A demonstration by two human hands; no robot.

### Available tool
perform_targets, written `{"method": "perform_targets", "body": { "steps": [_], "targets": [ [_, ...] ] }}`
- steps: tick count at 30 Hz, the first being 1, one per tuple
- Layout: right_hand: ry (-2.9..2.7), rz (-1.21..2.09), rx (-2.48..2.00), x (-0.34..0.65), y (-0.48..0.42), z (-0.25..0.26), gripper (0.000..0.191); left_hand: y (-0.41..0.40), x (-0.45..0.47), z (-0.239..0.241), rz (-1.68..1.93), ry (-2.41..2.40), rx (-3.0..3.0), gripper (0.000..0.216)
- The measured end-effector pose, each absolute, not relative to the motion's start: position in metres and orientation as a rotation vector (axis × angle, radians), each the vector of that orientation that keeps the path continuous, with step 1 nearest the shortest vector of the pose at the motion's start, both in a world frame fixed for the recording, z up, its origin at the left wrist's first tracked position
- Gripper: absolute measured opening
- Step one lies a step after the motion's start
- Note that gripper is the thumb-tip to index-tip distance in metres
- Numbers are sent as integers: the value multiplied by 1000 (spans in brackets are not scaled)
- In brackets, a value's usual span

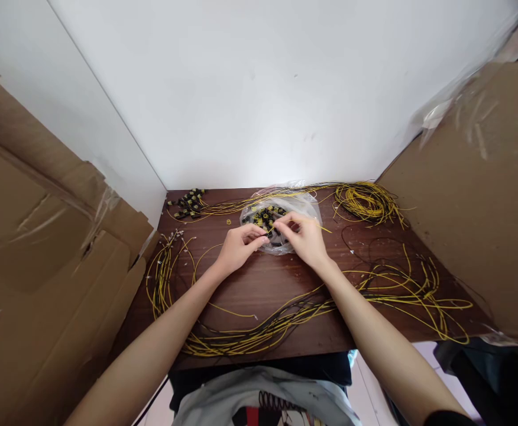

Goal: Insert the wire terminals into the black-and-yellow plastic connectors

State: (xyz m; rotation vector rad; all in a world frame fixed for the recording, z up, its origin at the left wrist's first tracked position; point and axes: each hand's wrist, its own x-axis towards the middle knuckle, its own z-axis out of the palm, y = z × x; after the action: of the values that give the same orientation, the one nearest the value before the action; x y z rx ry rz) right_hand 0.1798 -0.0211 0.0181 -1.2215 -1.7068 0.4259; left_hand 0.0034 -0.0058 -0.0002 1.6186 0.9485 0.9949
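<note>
My left hand (240, 245) and my right hand (303, 236) meet at the middle of a dark wooden table (263, 284), fingers pinched together. Between the fingertips sits a small black connector (271, 235) with a thin yellow wire (316, 226) running off to the right past my right hand. Just behind my hands lies a clear plastic bag (281, 207) holding several black and yellow connectors. Which hand carries the connector and which the wire is hard to tell.
Yellow wire bundles lie at the table's front (259, 334), left (161, 278), right (418, 290) and back right (368, 201). A pile of connectors with wires (188, 203) sits at the back left. Cardboard sheets stand on both sides (41, 248) (476, 195), with a white wall behind.
</note>
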Motion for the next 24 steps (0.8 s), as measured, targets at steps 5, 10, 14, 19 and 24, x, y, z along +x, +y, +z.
{"method": "perform_targets", "body": {
  "steps": [5,10,14,19,24],
  "targets": [
    [-1535,391,-1251,183,-22,22,18,-6,3,0,999,971,1654,22],
    [-1735,519,-1160,179,-21,18,14,-7,3,1,986,965,1683,21],
    [-1861,517,-1146,178,-20,14,14,-7,3,1,989,957,1697,20],
    [-2023,472,-1098,180,-21,14,18,-6,3,1,994,936,1675,19],
    [-2072,360,-1120,181,-22,14,8,-6,3,1,994,939,1661,19]
  ]
}}
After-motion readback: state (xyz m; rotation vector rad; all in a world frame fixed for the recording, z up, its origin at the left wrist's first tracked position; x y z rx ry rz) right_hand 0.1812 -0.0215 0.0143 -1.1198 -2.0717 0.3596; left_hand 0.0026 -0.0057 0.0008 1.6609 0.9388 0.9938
